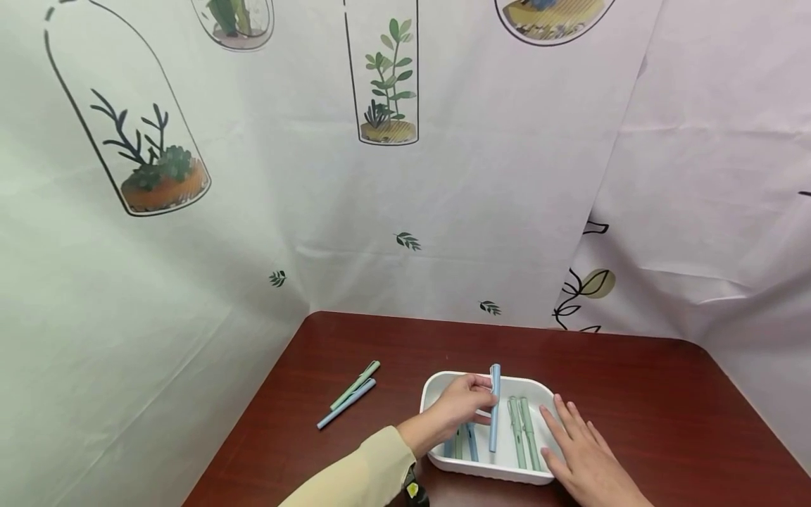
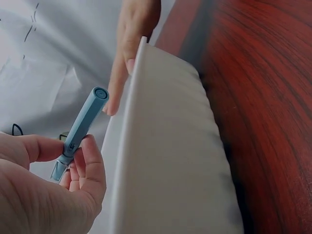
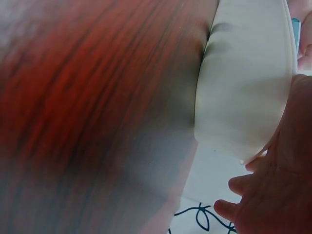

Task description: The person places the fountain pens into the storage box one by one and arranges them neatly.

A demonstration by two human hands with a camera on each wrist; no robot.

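My left hand pinches a light blue pen between thumb and fingers, upright over the white tray. In the left wrist view the same pen points one end toward the camera. My right hand lies at the tray's right rim, fingers extended and thumb at the edge. Inside the tray, two green pens lie side by side on the right. On its left side lie a green pen and blue pens, partly hidden by my left hand and wrist.
Left of the tray, a green pen and a blue pen lie side by side on the dark red wooden table. Printed cloth with plant drawings hangs behind the table and along its sides.
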